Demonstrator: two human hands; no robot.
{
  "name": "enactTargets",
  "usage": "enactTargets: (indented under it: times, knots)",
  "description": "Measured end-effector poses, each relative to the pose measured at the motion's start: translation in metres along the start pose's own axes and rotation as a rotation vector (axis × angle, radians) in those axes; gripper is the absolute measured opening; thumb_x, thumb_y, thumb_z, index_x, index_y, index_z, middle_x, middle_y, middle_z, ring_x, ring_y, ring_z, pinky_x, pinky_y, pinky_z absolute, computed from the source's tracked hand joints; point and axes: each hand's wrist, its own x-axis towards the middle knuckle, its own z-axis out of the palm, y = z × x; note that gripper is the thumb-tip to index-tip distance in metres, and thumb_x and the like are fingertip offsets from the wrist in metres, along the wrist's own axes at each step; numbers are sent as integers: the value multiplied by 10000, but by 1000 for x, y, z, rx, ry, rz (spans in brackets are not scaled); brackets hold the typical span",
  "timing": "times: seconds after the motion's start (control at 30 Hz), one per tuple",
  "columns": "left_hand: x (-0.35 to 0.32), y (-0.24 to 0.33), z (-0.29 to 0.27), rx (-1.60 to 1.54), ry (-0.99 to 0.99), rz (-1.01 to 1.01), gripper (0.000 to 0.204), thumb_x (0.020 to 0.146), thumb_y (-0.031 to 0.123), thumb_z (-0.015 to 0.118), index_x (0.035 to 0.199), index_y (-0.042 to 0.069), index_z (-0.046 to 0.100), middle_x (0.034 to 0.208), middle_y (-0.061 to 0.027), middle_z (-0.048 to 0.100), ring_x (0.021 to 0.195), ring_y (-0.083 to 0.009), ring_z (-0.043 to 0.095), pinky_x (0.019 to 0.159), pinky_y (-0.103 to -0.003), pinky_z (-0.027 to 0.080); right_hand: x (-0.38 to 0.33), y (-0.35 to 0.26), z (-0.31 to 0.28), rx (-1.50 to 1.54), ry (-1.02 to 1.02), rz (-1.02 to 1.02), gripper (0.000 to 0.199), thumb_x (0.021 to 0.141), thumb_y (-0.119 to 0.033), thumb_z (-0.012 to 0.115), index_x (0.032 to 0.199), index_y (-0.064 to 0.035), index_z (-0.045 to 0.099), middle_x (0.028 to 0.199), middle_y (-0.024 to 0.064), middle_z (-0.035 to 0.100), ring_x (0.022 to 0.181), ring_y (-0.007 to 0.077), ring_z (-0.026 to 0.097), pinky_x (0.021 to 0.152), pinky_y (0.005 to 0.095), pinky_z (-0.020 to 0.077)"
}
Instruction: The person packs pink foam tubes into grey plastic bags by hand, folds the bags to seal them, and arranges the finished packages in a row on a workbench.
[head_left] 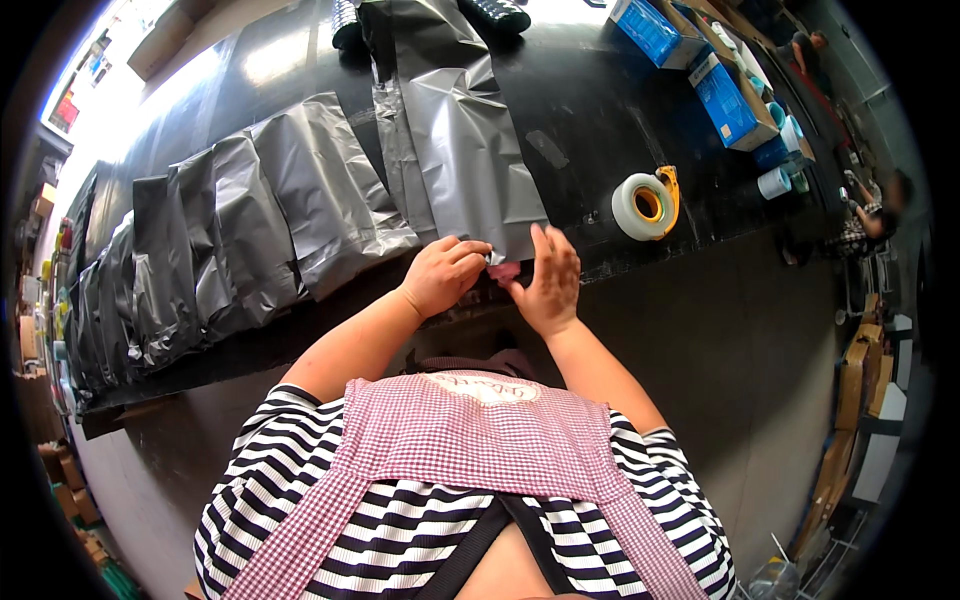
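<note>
I see a grey plastic mailing bag (pixel 465 140) lying flat on the black desk (pixel 600 110). Its near end sits right at the desk edge, between my two hands. Something small and pink (pixel 503 270) peeks out at that end, just under my fingers. I cannot tell what it is.

My left hand (pixel 445 272) is curled up and pinches the near end of the bag. My right hand (pixel 548 278) is open, with the fingers straight up, and it presses flat against the same end. Both hands touch the bag.

To the left of my left hand lies a long row of filled grey bags (pixel 230 240), each one lapping over the next. I cannot see what is inside them. To the right of my right hand stands a roll of tape in an orange holder (pixel 645 205), a little apart on the desk. Far beyond it are blue boxes (pixel 722 100) in an open brown carton (pixel 745 85).

The desk between the bag and the tape is bare. The desk edge runs just under my hands, and the grey floor (pixel 740 350) lies past it on the right.
</note>
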Motion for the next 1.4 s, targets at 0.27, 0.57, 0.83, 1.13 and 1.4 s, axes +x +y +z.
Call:
enactTargets:
  times: [0.27, 0.57, 0.83, 1.13, 1.4]
  knots:
    - [3, 1, 3, -2, -26, -31, 149, 789, 40, 718, 906, 100, 648, 1124, -35, 710, 792, -235, 628, 734, -348, 532, 54, 31, 44, -111, -26, 61, 816, 774, -29, 609, 1546, -93, 352, 1429, 172, 465, 1325, 369, 458, 1111, 463, 341]
    - [-19, 19, 11, -9, 96, -571, 413, 683, -65, 653, 1068, 83, 624, 1135, -134, 591, 1024, -365, 598, 890, -444, 507, 17, 64, 13, 406, -319, 563, 638, 779, 15, 622, 1394, -23, 454, 931, 170, 699, 863, 310, 685, 840, 380, 530]
    - [-26, 52, 6, -139, -136, -606, 242, 699, -61, 626, 907, 63, 621, 1037, -136, 566, 996, -367, 590, 849, -428, 515, 8, 80, -31, 759, -702, 580, 364, 814, 72, 598, 1171, 19, 553, 975, 141, 736, 927, 184, 710, 836, 307, 530]
    - [48, -46, -49, -634, -193, -1046, 163, 917, 138, 720, 1035, 28, 701, 919, -37, 687, 879, -136, 648, 805, -309, 538, 122, 168, 1, 1187, -900, 657, 537, 902, -95, 746, 1368, 36, 512, 1074, 104, 695, 922, 163, 668, 813, 296, 544]
    - [114, -288, -27, -215, 425, -1142, 354, 961, 186, 700, 1253, -14, 674, 999, -57, 731, 854, -120, 659, 769, -262, 523, 311, 147, 176, 1264, -287, 830, 559, 916, -85, 734, 1400, 75, 504, 1237, 134, 668, 1003, 163, 647, 878, 287, 524]
